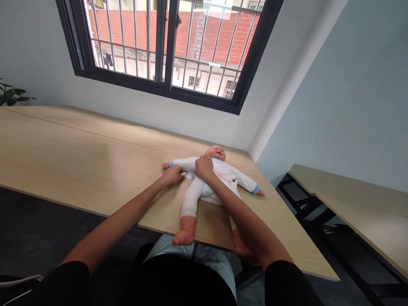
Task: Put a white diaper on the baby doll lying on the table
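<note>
A baby doll [216, 152] lies on its back on the wooden table, head towards the window and bare feet at the near edge. It wears a white top [231, 173] with blue cuffs and a print on the front, and white trousers [191, 196]. At the doll's side, under its outstretched arm, my left hand [174, 174] is closed on the loose edge of the top. My right hand [204, 167] is closed on the top at the chest, just below the chin; its fingertips are partly hidden. My right forearm covers part of the doll's body and one leg.
The light wooden table [95, 170] runs along the wall under a barred window [172, 46]. A second table [357, 204] with dark legs stands to the right, across a gap. Plant leaves [12, 95] show at the far left, and a cable [22, 280] lies lower left.
</note>
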The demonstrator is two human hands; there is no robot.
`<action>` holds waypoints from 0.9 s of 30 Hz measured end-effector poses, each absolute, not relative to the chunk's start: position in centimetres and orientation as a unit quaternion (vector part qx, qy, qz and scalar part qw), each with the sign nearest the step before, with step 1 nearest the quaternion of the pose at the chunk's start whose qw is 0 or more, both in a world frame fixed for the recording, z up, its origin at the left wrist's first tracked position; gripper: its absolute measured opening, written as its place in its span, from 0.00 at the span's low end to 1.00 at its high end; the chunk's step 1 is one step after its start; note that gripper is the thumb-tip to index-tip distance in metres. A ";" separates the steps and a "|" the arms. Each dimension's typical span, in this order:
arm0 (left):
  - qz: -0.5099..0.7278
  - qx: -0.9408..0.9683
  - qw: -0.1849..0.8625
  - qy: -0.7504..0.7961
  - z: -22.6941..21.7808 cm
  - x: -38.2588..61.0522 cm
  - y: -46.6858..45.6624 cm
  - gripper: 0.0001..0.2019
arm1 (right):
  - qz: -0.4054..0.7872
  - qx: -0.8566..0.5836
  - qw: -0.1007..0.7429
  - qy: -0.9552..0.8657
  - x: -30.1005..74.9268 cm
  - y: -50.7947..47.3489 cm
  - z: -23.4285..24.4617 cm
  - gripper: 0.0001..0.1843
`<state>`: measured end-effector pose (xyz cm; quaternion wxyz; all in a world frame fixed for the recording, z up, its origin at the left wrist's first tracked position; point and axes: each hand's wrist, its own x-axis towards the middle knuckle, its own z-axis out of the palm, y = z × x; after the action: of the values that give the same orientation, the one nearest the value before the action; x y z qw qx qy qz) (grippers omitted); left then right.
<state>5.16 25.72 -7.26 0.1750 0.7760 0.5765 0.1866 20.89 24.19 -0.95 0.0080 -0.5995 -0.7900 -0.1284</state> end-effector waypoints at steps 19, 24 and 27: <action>0.283 0.752 0.397 0.443 -2.2 6.8 21.8 0.03 | 0.035 -0.627 0.206 -0.750 20.9 24.3 -2.7 0.20; 0.372 0.776 0.288 0.420 -1.4 10.3 20.8 0.08 | 0.206 -0.602 0.416 -0.649 22.6 26.6 -1.1 0.16; 0.382 0.781 0.277 0.410 -1.0 10.9 20.3 0.09 | 0.264 -0.572 0.504 -0.592 24.2 26.4 0.7 0.17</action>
<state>10.93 20.35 -0.96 0.2772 0.7806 0.4097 0.3820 24.24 26.41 0.74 0.5037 -0.5716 -0.5916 0.2638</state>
